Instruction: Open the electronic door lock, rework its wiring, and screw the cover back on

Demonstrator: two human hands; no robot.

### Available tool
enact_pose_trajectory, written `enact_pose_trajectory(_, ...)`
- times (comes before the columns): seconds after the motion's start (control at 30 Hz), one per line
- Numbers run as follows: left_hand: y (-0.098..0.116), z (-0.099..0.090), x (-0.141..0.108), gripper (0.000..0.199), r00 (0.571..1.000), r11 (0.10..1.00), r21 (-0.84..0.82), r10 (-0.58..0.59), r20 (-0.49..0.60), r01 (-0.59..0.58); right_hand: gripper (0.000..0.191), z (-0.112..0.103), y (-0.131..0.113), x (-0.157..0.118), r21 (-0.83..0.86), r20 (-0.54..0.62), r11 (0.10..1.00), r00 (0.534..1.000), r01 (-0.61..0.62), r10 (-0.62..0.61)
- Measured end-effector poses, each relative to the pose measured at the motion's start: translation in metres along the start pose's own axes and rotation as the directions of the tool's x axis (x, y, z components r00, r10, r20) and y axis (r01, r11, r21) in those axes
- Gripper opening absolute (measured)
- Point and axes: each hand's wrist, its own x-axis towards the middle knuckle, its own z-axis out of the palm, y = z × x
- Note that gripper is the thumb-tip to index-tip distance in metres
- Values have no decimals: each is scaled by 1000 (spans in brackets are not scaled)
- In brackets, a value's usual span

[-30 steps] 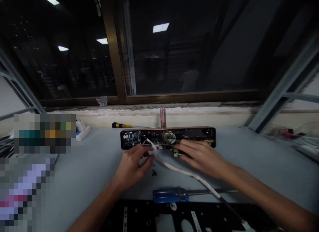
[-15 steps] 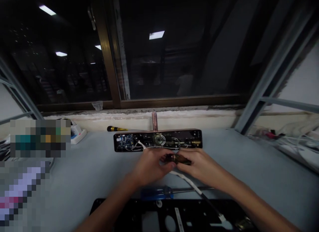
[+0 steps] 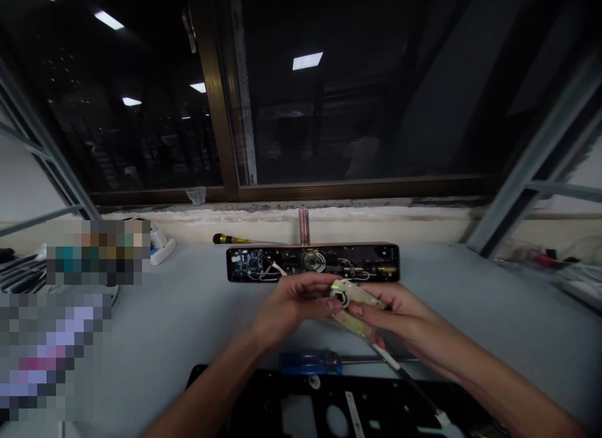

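Note:
Between both hands is a pale yellowish plate with a round white hub and a dark opening in it. My left hand pinches its left end, thumb beside the hub. My right hand grips its right side, thumb on top and fingers behind. From under the plate a white-and-black cable runs down to the black panel at the front. Just behind the hands lies an open lock-like housing, showing a blue circuit board, thin wires and a round centre part, with a copper-coloured handle behind.
A blue-handled screwdriver lies between the hands and the front panel. A yellow-and-black screwdriver rests behind the housing. At left are a white power strip and blurred-out items; bagged cables lie at right. Metal posts flank the window.
The plate has been tilted from nearly edge-on, looking dark, so its pale face and hub now show. Both hands have shifted their grip on it. The whole view has moved slightly.

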Motion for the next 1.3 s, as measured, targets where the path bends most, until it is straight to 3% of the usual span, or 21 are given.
enact_pose_trajectory(0.17, -1, -7, 0, 32, 997, 996, -70, -48, 56, 52, 36, 2, -2, 0, 188, 16, 977, 995, -101, 100)
enact_pose_trajectory(0.37, 1, -12, 0, 37, 990, 991, -60, -110, 86, 116, 33, 1, 3, 0, 287, 97, 953, 993, -92, 67)
enact_pose_trajectory(0.7, 3, -14, -3, 46, 972, 985, -18, -166, 165, 172, 37, -2, 10, -2, 244, 108, 969, 994, -47, 21)
enact_pose_trajectory(0.9, -7, -15, -1, 39, 975, 973, -143, -160, 156, 182, 29, -1, 9, -2, 307, 121, 951, 993, -38, 0)
enact_pose_trajectory(1.03, -5, -17, -1, 31, 976, 980, -99, -156, 155, 172, 27, -8, 6, -6, 373, 139, 928, 989, -4, -52)
enact_pose_trajectory(1.17, 3, -25, -3, 28, 975, 980, 100, -183, 124, 171, 27, -23, -2, -15, 171, 234, 985, 972, -23, -18)
enact_pose_trajectory(1.3, 12, -33, -4, 26, 961, 940, 295, -225, 158, 171, 33, -25, -6, -19, -145, 329, 982, 930, -121, 163)
